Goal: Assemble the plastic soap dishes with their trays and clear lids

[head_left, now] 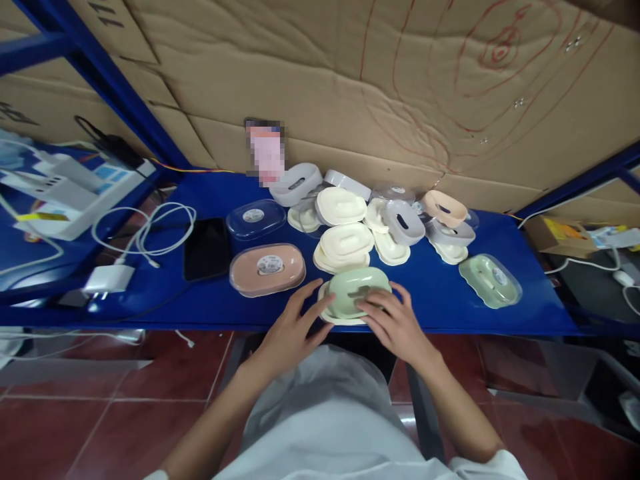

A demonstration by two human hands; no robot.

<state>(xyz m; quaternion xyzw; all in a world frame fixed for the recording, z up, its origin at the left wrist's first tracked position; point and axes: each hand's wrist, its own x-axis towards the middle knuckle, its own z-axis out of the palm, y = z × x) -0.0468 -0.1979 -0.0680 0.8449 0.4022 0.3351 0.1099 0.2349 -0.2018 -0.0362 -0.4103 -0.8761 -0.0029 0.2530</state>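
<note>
Right at the table's front edge lies a pale green oval soap dish (361, 283), set over a cream tray (326, 316) whose rim shows at the left and front. My left hand (296, 325) curves round their left end, with fingertips against the dish and the thumb low at the front. My right hand (399, 324) grips the right side, some fingers reaching over into the dish's hollow. The fingers hide part of both pieces. Just behind are stacked cream trays (346, 241); to the left is a pink soap dish (270, 267) under a clear lid.
Grey dish bodies (403, 223), a peach one (445, 208) and a clear lid (256, 220) lie farther back on the blue table (425, 313). A lidded green dish (490, 280) sits right. Leftward are a black phone (206, 249), a charger (109, 277) and cables. Cardboard (320, 80) stands behind.
</note>
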